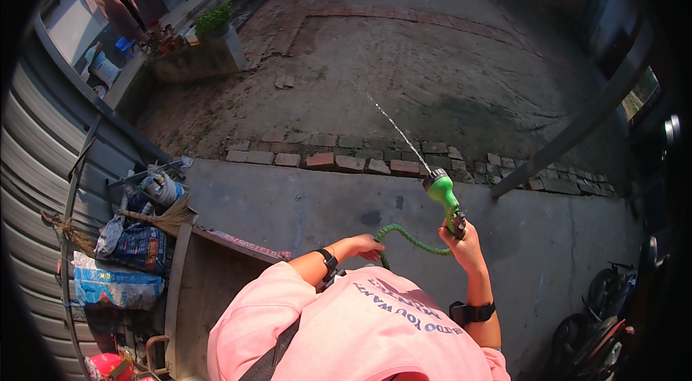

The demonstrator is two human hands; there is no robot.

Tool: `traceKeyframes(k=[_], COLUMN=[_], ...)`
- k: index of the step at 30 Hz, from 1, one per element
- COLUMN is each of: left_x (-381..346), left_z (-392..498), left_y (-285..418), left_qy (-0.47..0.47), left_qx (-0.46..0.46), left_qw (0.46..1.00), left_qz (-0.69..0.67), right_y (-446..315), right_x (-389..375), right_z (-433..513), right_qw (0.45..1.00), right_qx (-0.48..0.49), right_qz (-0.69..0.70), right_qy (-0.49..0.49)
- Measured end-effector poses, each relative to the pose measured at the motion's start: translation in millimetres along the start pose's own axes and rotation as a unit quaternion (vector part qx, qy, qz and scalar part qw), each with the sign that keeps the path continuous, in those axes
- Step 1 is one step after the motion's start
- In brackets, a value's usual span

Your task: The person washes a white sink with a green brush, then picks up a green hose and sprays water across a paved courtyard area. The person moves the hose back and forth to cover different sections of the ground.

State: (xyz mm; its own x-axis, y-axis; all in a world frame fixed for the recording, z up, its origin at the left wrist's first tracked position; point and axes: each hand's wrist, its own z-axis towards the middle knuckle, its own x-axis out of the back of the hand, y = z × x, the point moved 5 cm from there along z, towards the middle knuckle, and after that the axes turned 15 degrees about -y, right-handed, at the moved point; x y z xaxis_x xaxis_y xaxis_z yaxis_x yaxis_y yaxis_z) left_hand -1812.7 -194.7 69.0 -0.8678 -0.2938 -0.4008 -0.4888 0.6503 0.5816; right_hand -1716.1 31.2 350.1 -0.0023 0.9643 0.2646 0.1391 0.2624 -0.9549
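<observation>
My right hand is wrapped around the handle of a green hose spray nozzle, held out in front of me. From its black head a thin jet of water shoots forward and left over the dirt yard. A green ribbed garden hose curves from the nozzle's lower end across to my left hand. The left fingers touch the hose and look curled around it; the hose's further course is hidden by my pink shirt.
A brick edging separates the concrete floor from the yard. A metal post slants at right, near parked motorbikes. At left are a large open bin, a straw broom and sacks. A planter stands beyond.
</observation>
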Motion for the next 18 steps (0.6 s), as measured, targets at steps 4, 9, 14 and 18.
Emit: traceKeyframes(k=[4, 9, 14, 18], left_x=[1, 2, 3, 5], left_z=[1, 6, 10, 7], left_y=[-2, 3, 5, 4], left_qy=[0.000, -0.002, 0.001, 0.013], left_qx=[-0.003, 0.005, 0.006, 0.000], left_qw=[1.000, 1.000, 1.000, 1.000], left_qz=[0.003, 0.006, 0.007, 0.007], right_y=[-7, -15, -12, -13], right_x=[0, 6, 6, 8], right_z=[0, 1, 4, 6], right_qw=[0.999, 0.999, 0.999, 0.996], right_qx=[0.011, 0.018, 0.020, 0.032], right_qz=[0.038, 0.021, 0.032, 0.043], right_qy=[0.015, 0.020, 0.032, 0.064])
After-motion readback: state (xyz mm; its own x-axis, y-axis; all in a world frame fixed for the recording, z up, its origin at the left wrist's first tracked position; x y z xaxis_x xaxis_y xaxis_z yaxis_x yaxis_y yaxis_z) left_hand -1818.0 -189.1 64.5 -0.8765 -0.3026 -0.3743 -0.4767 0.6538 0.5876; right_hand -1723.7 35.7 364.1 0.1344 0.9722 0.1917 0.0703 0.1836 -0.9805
